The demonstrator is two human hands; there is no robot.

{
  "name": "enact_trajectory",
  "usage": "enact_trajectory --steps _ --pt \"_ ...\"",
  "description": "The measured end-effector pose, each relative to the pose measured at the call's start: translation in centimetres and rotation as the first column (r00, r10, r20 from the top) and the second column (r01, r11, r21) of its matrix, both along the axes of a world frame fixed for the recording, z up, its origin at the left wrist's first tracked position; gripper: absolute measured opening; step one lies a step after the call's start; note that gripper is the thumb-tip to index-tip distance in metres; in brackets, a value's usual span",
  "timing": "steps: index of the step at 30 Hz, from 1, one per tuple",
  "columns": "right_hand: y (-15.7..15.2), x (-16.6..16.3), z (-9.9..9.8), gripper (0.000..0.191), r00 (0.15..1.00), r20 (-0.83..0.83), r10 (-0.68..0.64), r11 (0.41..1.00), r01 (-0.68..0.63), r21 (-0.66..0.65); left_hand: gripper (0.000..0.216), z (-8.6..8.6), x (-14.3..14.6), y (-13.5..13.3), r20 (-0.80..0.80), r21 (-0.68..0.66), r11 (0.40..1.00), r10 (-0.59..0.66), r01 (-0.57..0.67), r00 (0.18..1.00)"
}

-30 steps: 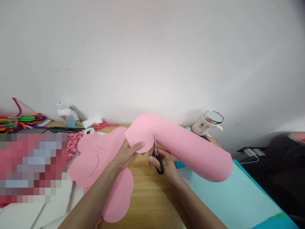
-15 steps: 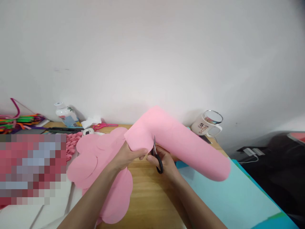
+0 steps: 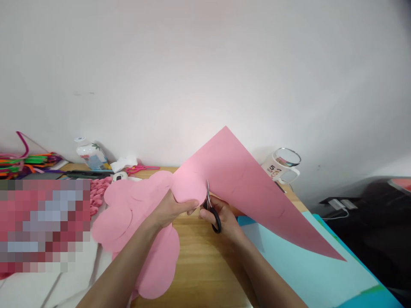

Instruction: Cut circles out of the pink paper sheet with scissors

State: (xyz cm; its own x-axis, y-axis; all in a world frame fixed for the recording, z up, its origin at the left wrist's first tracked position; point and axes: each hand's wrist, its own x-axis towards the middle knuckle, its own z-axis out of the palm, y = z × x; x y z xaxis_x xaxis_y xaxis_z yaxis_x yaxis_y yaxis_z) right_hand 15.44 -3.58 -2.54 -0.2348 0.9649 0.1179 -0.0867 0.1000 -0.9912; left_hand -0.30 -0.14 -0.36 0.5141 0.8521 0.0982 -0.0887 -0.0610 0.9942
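My left hand (image 3: 175,209) grips the rounded, partly cut edge of a large pink sheet (image 3: 237,184), paper or thin foam. The sheet stands up from my hands, one corner pointing at the wall and another reaching out to the right. In my right hand (image 3: 221,214) are black-handled scissors (image 3: 212,216); their blades point upward at the sheet, just right of the curved edge. Several pink rounded cutouts (image 3: 157,269) lie overlapping on the table, left of and beneath my left forearm.
A white mug (image 3: 280,164) stands at the back right, partly behind the sheet. Pink scissors (image 3: 143,170), a white bottle (image 3: 91,154) and colourful pipe cleaners (image 3: 32,160) sit along the wall. A pale blue board (image 3: 308,265) covers the right side of the wooden table (image 3: 195,265).
The pink sheet, curled over into a roll before, has unfurled into a flatter shape with its corners extended up and to the right. Both hands have stayed nearly in place.
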Motion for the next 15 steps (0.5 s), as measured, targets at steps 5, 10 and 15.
enact_trajectory --steps 5,10,15 --pt "-0.15 -0.04 0.21 0.029 0.999 0.022 -0.023 0.999 0.024 -0.039 0.016 0.07 -0.04 0.0 0.053 -0.038 0.999 -0.025 0.027 0.998" --pt "-0.13 -0.06 0.25 0.027 1.0 0.015 -0.013 1.0 0.014 -0.028 0.012 0.09 0.02 0.03 0.109 -0.094 0.995 -0.014 0.025 0.994" --pt "-0.15 -0.15 0.32 0.024 1.0 -0.004 0.0 1.0 0.0 -0.02 0.01 0.14 -0.03 0.12 0.101 -0.07 0.997 -0.035 0.042 0.994"
